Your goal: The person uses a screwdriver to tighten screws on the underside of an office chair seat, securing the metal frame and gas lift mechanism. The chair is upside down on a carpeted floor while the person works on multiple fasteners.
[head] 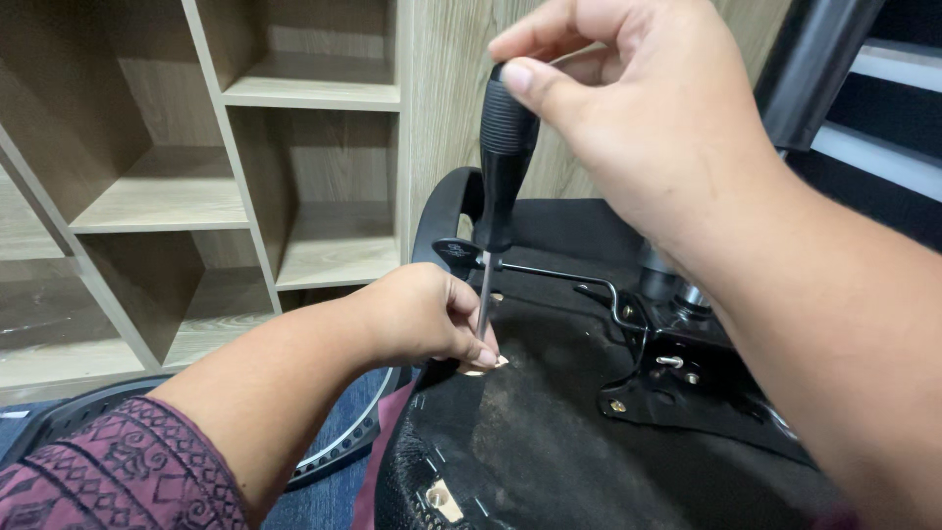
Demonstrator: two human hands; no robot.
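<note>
Seen from my head camera: my right hand [638,118] holds a black, ribbed-handled screwdriver with a slim steel shaft [498,167] nearly upright over the underside of an overturned black office chair seat [549,432]. My thumb and fingers are pinched around the very top of the handle, and the wrist comes in from the right.

The screwdriver's long axis runs almost straight down, leaning slightly to the left at the bottom, so its tip meets the seat just beside my left hand [422,314]. That hand, reaching in from the near left past a maroon patterned sleeve [128,471], has its fingers [476,344] pressed together around the lower end of the shaft, at a small pale fastener point [486,365] on the seat. I cannot tell whether a screw is held there; the fingertips hide it.

The left hand is the nearer of the two to the tip; the right sits well above, directly along the shaft's line.

To the right of the tip lies the black metal tilt mechanism plate with its thin bent lever rod [677,363]. A curved black plastic armrest loop [456,211] rises at the seat's far edge, and light wooden open shelving [245,177] fills the far left.
</note>
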